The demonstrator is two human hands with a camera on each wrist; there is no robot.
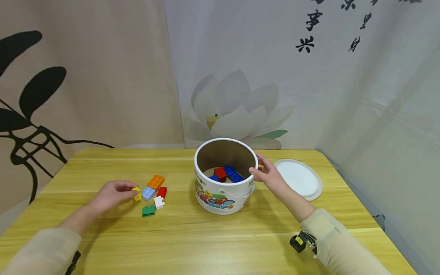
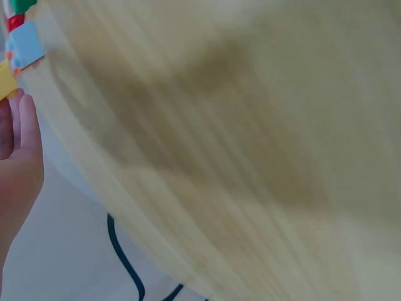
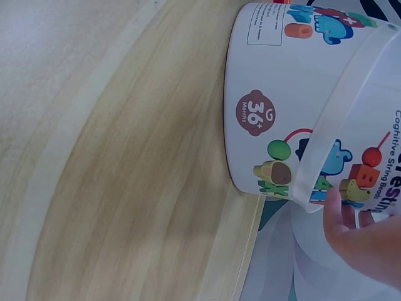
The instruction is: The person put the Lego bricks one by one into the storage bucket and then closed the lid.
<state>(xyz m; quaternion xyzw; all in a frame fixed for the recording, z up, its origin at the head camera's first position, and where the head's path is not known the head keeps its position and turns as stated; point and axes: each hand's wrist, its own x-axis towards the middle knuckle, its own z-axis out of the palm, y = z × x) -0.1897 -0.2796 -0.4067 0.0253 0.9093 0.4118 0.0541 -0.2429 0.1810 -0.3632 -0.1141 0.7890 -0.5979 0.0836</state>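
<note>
My left hand point(image 1: 115, 195) pinches a small yellow building brick point(image 1: 136, 193) between thumb and fingers at the left of the table. Right beside it lie a light blue brick point(image 1: 148, 193), an orange brick point(image 1: 156, 182), a red brick point(image 1: 162, 192), a white brick point(image 1: 159, 203) and a green brick point(image 1: 148, 211). With thumb at the rim and fingers round the outer side, my right hand point(image 1: 269, 175) holds a white printed bucket point(image 1: 214, 200). Inside the bucket are a red brick point(image 1: 220, 174) and blue bricks point(image 1: 233, 174). In the left wrist view the yellow brick point(image 2: 7, 80) is partly cut off.
A round white lid point(image 1: 299, 179) lies on the wooden table point(image 1: 206, 244) to the right of the bucket. The bucket's white handle point(image 3: 344, 113) hangs down against its side. A printed curtain point(image 1: 237, 57) hangs behind the table's far edge.
</note>
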